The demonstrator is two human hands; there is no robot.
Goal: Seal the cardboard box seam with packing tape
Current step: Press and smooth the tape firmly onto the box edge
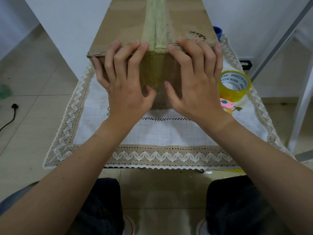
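Note:
A brown cardboard box (125, 19) stands on a small table with its near end facing me. A strip of yellowish packing tape (155, 22) runs along the top seam and folds down over the near face. My left hand (126, 82) lies spread on the near face left of the tape, fingertips hooked over the top edge. My right hand (194, 78) lies spread to the tape's right in the same way. Both thumbs press the tape's lower end against the box. A yellow tape roll (235, 85) sits on the table right of the box.
A white cloth with lace trim (169, 134) covers the table. A pink and teal small tool (226, 103) lies below the roll. A blue object (217, 32) peeks out behind the box's right side. A black cable (10, 116) lies on the tiled floor at left.

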